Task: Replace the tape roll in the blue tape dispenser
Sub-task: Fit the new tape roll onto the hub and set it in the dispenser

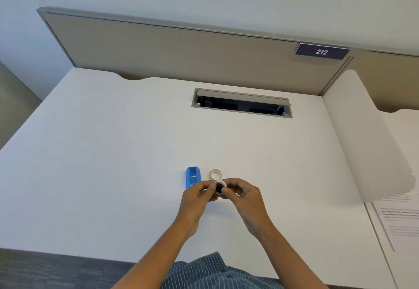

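Observation:
The blue tape dispenser (193, 177) lies on the white desk (113, 152), its top open and hollow. Just right of it rests a small white ring, a tape roll (215, 174), flat on the desk. Both hands meet in front of these. My left hand (197, 198) and my right hand (244, 195) pinch a second small tape roll with a dark core (219, 187) between their fingertips, held just above the desk. My fingers hide part of that roll.
An open cable hatch (241, 104) is set into the desk further back. A beige partition (181, 50) with a "212" sign (322, 52) stands behind. A curved white divider (367, 134) and printed papers (399, 218) are at the right.

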`<control>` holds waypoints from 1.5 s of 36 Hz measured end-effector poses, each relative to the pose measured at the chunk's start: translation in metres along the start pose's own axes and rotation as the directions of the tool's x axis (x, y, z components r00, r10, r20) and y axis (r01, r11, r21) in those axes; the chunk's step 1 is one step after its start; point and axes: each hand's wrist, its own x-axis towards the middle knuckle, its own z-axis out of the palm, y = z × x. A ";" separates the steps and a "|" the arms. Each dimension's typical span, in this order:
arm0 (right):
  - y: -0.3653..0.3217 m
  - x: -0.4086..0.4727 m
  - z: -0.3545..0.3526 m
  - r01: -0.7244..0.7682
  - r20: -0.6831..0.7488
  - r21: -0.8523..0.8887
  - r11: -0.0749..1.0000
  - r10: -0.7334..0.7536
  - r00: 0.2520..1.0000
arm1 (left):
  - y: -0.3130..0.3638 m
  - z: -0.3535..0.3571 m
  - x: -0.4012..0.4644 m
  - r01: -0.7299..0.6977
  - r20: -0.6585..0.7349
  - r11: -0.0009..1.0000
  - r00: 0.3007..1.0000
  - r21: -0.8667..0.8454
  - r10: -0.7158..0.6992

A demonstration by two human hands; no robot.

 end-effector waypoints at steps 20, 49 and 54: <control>0.012 -0.003 -0.025 -0.032 0.003 0.097 0.995 0.032 0.999 | -0.010 0.024 0.000 0.052 -0.022 0.999 0.998 -0.007 -0.052; 0.027 0.031 -0.021 0.253 -0.123 -0.295 0.921 -0.299 0.946 | -0.002 0.040 0.034 0.137 -0.012 0.990 0.990 -0.015 -0.137; 0.032 0.035 -0.025 0.201 -0.164 -0.260 0.945 -0.248 0.955 | -0.003 0.044 0.041 0.115 -0.029 0.993 0.993 0.001 -0.115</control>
